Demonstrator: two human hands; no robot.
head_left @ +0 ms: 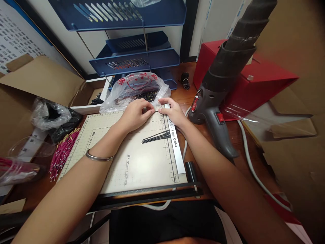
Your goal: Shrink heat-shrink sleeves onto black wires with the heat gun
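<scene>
Near the far edge of the paper cutter board (142,156), my left hand (135,115) and my right hand (174,113) meet with their fingertips pinched. A thin black wire (156,111) shows between them, mostly covered by the fingers. A small fan of black wires (155,137) lies on the board closer to me, with one end against the white paper cutter strip (175,145). Just beyond my hands is a clear plastic bag (114,101) with red print, holding many black wires (147,96) with gold-coloured tips.
A grey heat gun (212,84) stands to the right, before a red box (264,81). Magenta wires (64,150) are piled at the board's left, beside an open cardboard box (45,79). Blue tray shelves (137,62) rise behind. A white cable (250,162) crosses the right side.
</scene>
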